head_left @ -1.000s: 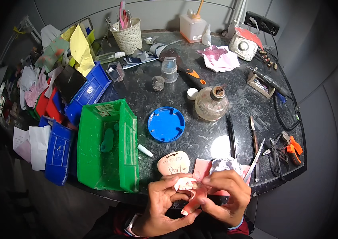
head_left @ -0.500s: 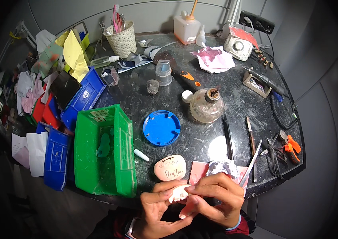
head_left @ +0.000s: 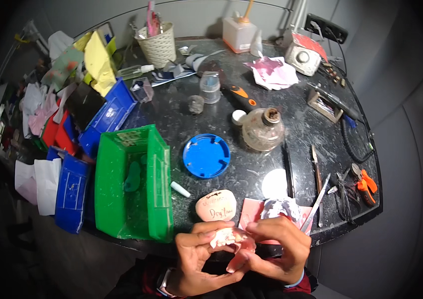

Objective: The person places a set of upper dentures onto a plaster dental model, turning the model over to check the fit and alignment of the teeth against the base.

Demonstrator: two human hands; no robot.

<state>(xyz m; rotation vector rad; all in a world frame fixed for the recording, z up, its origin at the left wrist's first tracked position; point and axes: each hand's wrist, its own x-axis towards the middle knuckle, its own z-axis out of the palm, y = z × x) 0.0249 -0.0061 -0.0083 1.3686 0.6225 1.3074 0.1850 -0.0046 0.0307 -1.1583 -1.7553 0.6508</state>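
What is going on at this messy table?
A person is holding what looks like pink-and-white false teeth with the fingers of both hands, the left hand and the right hand, by the near edge of a dark table. Just beyond lie a pale pink lump and a crumpled white thing on a pink sheet. A green bin stands off to the left.

This pink denture (head_left: 246, 244) is looking kinda shiny, curving down on the right, with a whitish, bumpy row of teeth (head_left: 224, 238) showing at the left. It's being held between the left hand (head_left: 196, 255) and right hand (head_left: 285, 248).
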